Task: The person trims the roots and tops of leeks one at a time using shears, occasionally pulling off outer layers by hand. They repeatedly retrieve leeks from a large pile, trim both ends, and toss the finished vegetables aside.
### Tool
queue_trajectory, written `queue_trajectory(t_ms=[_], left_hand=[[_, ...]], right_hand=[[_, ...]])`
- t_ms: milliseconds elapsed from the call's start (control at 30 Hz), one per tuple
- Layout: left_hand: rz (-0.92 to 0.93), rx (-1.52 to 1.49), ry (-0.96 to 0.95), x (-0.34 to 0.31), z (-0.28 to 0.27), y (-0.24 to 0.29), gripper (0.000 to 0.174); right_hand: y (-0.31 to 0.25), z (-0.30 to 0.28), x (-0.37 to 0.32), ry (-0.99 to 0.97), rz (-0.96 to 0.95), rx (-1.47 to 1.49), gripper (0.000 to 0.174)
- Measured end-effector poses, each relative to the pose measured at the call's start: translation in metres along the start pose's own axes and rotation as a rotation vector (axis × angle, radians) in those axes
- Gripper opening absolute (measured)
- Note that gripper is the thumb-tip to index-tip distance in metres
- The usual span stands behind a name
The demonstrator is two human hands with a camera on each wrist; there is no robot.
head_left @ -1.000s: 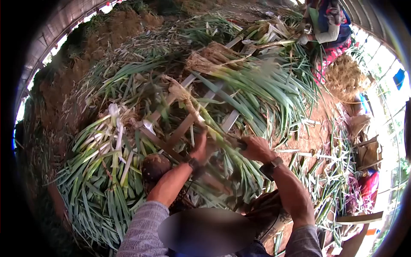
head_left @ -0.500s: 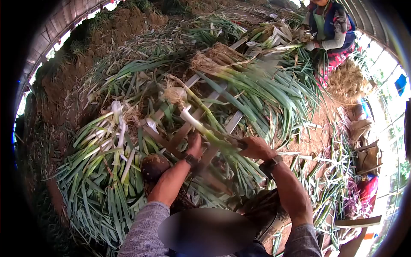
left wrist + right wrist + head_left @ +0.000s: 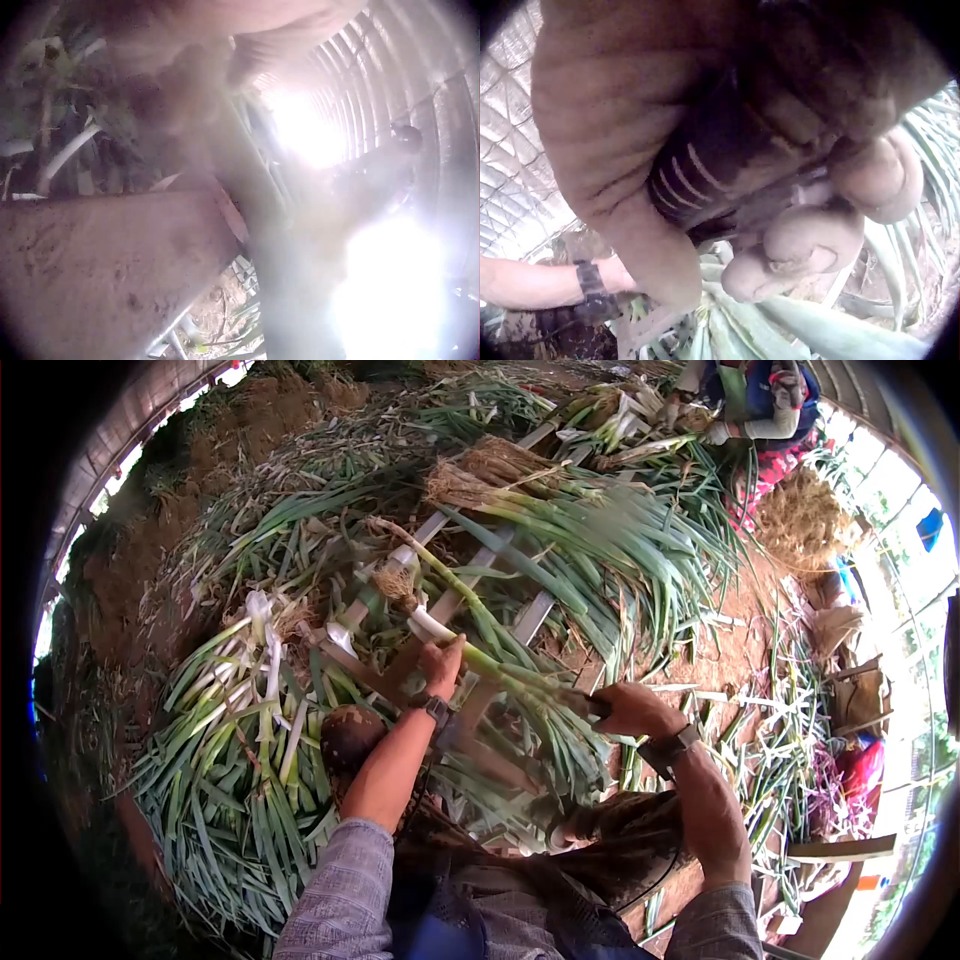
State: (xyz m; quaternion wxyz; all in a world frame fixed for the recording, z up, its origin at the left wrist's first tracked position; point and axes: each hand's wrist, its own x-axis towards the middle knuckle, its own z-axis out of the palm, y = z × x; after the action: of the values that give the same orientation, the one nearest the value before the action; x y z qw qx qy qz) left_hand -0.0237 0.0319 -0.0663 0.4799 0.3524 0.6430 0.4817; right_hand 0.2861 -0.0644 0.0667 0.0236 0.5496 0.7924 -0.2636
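Note:
In the head view my left hand grips a green onion just below its white end; the roots point up-left and the leaves trail toward my right hand. Bright glare and blur cover much of the left wrist view, where the hand is above a green stalk. My right hand holds a dark-handled tool beside the leaves. From the right wrist, curled fingers of that hand wrap the dark, pale-striped handle. The tool's far end is unclear.
A large bundle of green onions lies across metal and wooden bars ahead. Another pile is at the left. Another person handles onions at the upper right. Loose leaves cover ground at the right.
My left hand has moved up along the onion toward its white end. My right hand has shifted right with the tool, widening the space between the hands. The head view has shifted slightly.

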Motion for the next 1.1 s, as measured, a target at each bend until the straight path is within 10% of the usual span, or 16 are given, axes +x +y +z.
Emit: queue_trajectory(t_ms=[100, 200, 333, 633, 1100], left_hand=[[-0.101, 0.089, 0.162, 0.006, 0.005, 0.006, 0.057], [0.117, -0.01, 0.073, 0.013, 0.008, -0.004, 0.04], [0.045, -0.495, -0.458, -0.011, 0.008, 0.031, 0.029], [-0.198, -0.876, -0.863, -0.006, 0.001, 0.035, 0.028], [-0.074, -0.861, -0.747, -0.048, 0.011, 0.072, 0.035]], right_hand=[[0.008, -0.006, -0.007, 0.059, 0.064, 0.02, 0.033], [0.008, 0.002, -0.011, 0.133, 0.087, -0.01, 0.025], [0.004, 0.008, -0.008, 0.29, -0.045, -0.013, 0.02], [-0.032, -0.002, 0.018, 0.518, -0.072, -0.047, 0.025], [-0.063, -0.022, 0.019, 0.578, -0.2, 0.008, 0.017]])
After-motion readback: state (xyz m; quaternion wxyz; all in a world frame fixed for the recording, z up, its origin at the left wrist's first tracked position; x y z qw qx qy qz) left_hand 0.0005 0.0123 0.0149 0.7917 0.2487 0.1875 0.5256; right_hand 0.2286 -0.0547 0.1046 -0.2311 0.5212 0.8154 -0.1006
